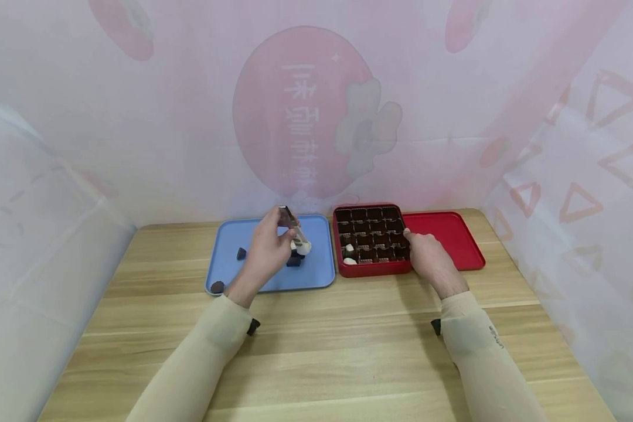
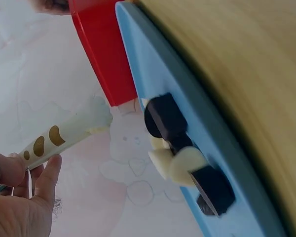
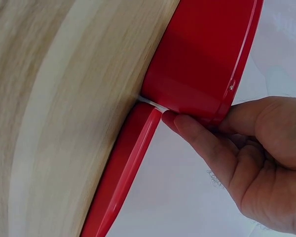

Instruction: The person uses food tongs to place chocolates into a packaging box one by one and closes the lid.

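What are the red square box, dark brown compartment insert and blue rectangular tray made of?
Red square box: likely painted metal, glossy, by its bright rim highlight. Dark brown compartment insert: probably thin, shiny plastic; its edges glint. Blue rectangular tray: metal or plastic, satin; smooth sheen fits both.

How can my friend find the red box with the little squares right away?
Look toward the far edge of the wooden table and find the blue tray. Just right of it is the red box, its right side held by the right hand. Unlike the flat red tray beside it, it has taller walls and a dark grid holding pale pieces near the front left.
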Tool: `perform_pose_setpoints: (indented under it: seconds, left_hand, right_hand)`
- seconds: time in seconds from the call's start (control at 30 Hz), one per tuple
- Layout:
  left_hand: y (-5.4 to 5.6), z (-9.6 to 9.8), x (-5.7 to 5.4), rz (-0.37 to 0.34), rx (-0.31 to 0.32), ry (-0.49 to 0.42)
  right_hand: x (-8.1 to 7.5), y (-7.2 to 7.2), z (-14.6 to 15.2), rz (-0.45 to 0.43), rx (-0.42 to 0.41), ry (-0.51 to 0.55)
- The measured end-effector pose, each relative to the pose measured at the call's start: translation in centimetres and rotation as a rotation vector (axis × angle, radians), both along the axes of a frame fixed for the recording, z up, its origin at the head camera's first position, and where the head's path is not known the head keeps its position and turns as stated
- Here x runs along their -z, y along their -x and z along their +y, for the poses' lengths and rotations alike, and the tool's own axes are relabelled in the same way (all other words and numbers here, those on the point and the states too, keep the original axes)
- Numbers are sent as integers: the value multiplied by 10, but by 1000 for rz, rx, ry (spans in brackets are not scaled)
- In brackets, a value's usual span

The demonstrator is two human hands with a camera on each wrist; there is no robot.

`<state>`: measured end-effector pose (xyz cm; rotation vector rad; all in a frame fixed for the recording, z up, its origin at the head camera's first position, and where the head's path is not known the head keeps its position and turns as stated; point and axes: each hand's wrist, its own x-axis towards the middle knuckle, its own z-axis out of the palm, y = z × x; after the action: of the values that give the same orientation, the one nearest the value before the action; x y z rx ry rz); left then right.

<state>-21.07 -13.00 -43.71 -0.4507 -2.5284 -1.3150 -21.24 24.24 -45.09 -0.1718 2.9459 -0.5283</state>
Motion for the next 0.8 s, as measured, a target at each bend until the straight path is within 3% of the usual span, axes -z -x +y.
perform_pose_setpoints:
  seconds: [0.37,0.6,0.8]
  left_hand:
    - [23,36,-2,50,5,-44]
    - [33,59,-2,-16,16,-116]
    - [43,75,3,7,8,-109]
  right_hand:
    - [1,1,0,7,-2,-9]
    - [3,1,1,23,-4,-21]
    - [2,0,2,17,-2,-17]
